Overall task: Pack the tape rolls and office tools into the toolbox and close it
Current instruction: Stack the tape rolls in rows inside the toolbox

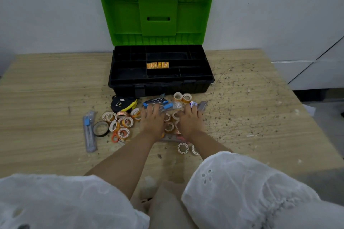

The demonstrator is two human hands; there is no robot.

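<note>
The black toolbox [197, 87] stands open at the table's back, its green lid [122, 16] leaning on the wall. A row of orange tape rolls [157, 65] lies in a middle tray compartment. In front of the box lies a pile of small clear tape rolls [119, 121], a black tape roll [100, 128], a black and yellow tape measure [123, 103], blue cutters [156, 100] and a packaged cutter [89, 131]. My left hand [153, 121] and my right hand [189, 121] rest palm down on the pile, fingers spread over rolls and tools.
The wooden table [46, 98] is scratched and speckled, with its right edge [307, 109] near white cabinets. Two loose rolls [182, 97] lie just before the toolbox, and two more rolls [183, 148] lie beside my right forearm.
</note>
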